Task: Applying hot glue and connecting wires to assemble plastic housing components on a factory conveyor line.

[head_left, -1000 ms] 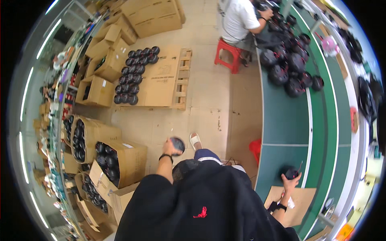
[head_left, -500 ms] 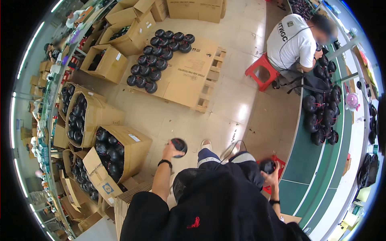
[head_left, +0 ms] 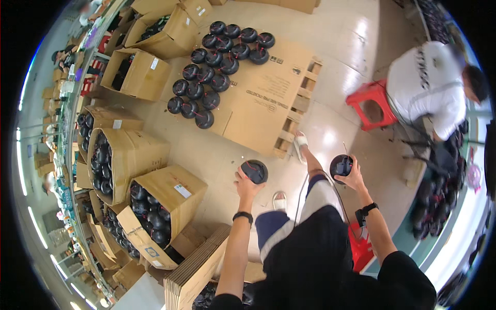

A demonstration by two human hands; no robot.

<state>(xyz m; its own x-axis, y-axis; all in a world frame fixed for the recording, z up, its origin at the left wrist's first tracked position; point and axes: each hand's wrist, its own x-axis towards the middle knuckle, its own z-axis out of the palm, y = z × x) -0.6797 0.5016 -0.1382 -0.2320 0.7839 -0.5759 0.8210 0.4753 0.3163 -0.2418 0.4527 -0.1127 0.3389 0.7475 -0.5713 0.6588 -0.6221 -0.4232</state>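
My left hand (head_left: 245,185) grips a round black wheel-like part (head_left: 257,173) from its near left side; a thin red wire crosses its top. Out to the right, my right hand (head_left: 355,178) has its fingers wrapped round the right side of a similar black part (head_left: 340,166), from which a thin lead sticks up. Both parts are held in the air above the floor, apart from each other. Ahead, several like black parts with red wires (head_left: 219,82) stand in rows on a flat cardboard sheet (head_left: 258,98) over a wooden pallet (head_left: 289,129).
Open cartons (head_left: 178,194) filled with black parts line the left side. Folded cardboard (head_left: 194,263) stands close to my left arm. At right, a co-worker in a white shirt (head_left: 429,82) sits on a red stool (head_left: 372,103) beside a green bench (head_left: 418,206) holding more black parts.
Both my hands have moved forward, each still holding its black part. My view has shifted toward the pallet, and one foot has stepped out near its corner. The co-worker leans further right.
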